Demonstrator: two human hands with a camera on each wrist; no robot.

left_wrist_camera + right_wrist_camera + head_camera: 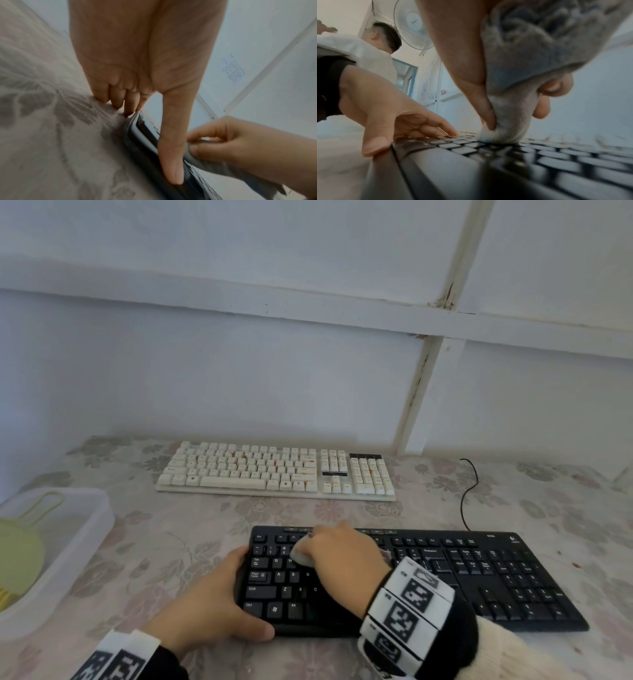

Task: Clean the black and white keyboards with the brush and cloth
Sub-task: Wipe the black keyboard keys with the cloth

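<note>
Right hand [337,554] grip pinching grey cloth [508,119], pressed on black keyboard [479,577] upper-left keys. Left hand [209,604] clasping keyboard's left end, fingertips hidden underneath. White keyboard [274,470] farther back on counter [188,535]. Brush indistinct.

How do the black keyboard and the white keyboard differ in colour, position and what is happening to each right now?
The black keyboard lies nearest the person; the white keyboard lies behind it, by the wall. The black keyboard is steadied at its left end by the left hand while the right hand presses a grey cloth onto its keys; the white keyboard lies untouched. The white keyboard shows orange-brown specks; the black one shows none plainly. Both lie flat on the floral tablecloth.
</note>
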